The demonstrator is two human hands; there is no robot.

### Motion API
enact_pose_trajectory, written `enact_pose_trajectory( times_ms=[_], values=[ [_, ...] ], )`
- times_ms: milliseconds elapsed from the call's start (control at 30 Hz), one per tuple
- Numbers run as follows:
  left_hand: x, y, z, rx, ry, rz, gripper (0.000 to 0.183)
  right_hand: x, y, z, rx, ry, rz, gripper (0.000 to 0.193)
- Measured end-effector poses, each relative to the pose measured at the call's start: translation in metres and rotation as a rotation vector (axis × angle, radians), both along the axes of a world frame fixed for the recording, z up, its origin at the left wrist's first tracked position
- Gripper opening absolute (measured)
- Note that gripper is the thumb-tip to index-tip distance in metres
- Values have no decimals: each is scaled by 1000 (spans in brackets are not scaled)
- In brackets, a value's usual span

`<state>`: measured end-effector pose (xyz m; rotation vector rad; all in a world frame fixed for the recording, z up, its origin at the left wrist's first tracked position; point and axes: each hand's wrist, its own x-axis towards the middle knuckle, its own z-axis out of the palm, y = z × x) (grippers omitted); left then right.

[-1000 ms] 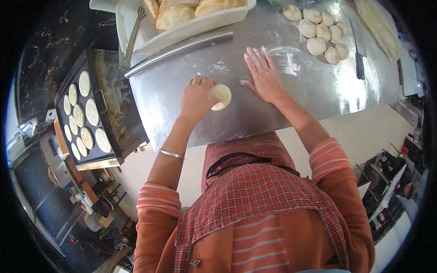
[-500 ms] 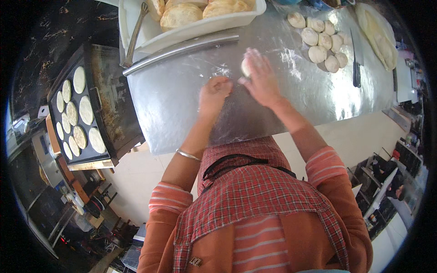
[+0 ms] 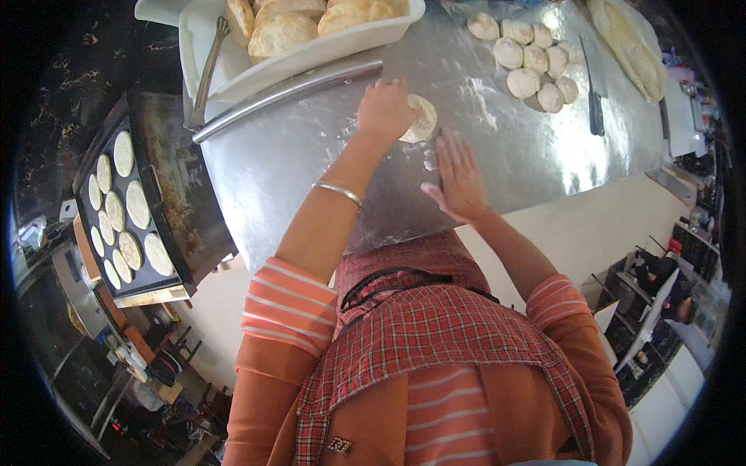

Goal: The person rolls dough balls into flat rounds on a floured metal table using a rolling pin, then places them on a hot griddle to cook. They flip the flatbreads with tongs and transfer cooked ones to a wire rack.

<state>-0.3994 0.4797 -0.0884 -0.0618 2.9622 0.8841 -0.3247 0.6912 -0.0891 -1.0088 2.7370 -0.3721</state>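
A small flattened round of dough [image 3: 422, 120] lies on the floured metal worktop [image 3: 303, 167] between my hands. At its left edge is my left hand [image 3: 386, 110], back upward, with the fingers curled under; whatever they hold is hidden. I cannot tell whether these fingers touch the dough. My right hand [image 3: 460, 177] is open and low over the metal, just below and right of the round, its fingers stretched out. White flour smears mark the surface near it. Several pale dough balls [image 3: 536, 59] sit in a cluster at the far right.
A white tub [image 3: 311, 62] of baked breads stands at the far left, tongs [image 3: 210, 70] against it. A metal bar [image 3: 287, 101] lies before it. A knife [image 3: 594, 105] and a plastic-covered mass [image 3: 631, 48] are at right. Flat dough rounds cover a black griddle [image 3: 159, 285] at left.
My left hand has moved up and right, beside the dough. My right hand has come off the dough, downward and slightly right. The dough shows as a flat round, uncovered.
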Motion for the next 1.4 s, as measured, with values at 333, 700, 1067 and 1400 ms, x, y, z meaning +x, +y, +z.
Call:
enact_pose_trajectory(
  times_ms=[333,700,1067,1400],
  values=[
    [138,-30,16,815,-287,772,38,-91,-31,-41,-326,27,-119,60],
    [104,-57,4,506,-345,508,40,-31,-89,-18,-650,-202,-401,49],
    [183,-98,3,695,-160,537,29,-3,-140,-12,54,195,-307,70],
    [96,-57,-2,390,26,250,33,-15,-98,-17,-578,0,-427,74]
  ],
)
